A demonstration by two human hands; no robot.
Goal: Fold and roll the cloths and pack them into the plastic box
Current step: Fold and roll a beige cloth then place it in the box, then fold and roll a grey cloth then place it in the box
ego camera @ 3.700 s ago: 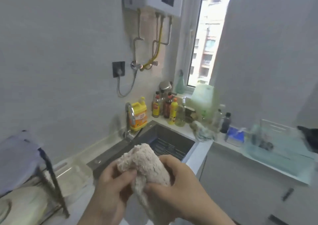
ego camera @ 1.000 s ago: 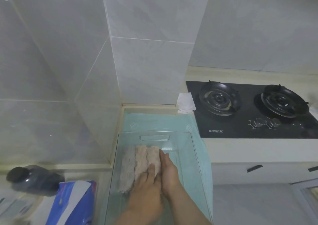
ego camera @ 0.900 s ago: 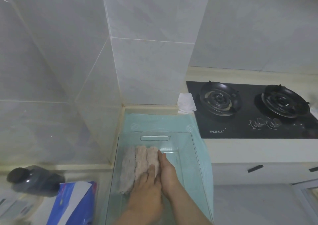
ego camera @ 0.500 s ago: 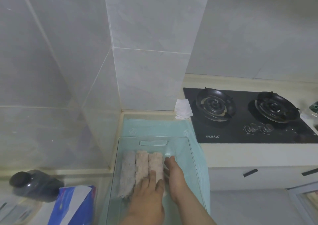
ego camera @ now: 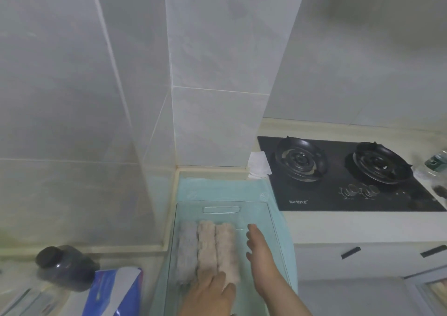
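Three rolled cloths (ego camera: 208, 250) packed along left wall of plastic box (ego camera: 254, 213) | left grip (ego camera: 210, 294) flat on them | right grip (ego camera: 260, 253) open, empty | room remains

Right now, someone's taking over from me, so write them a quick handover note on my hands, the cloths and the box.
Left hand: open, fingers on the near ends of the rolled cloths.
Right hand: open, inside the plastic box beside them, holding nothing.
Done: three rolls lie side by side in the box's left part.
Left: room remains to their right; no further cloths are in view.
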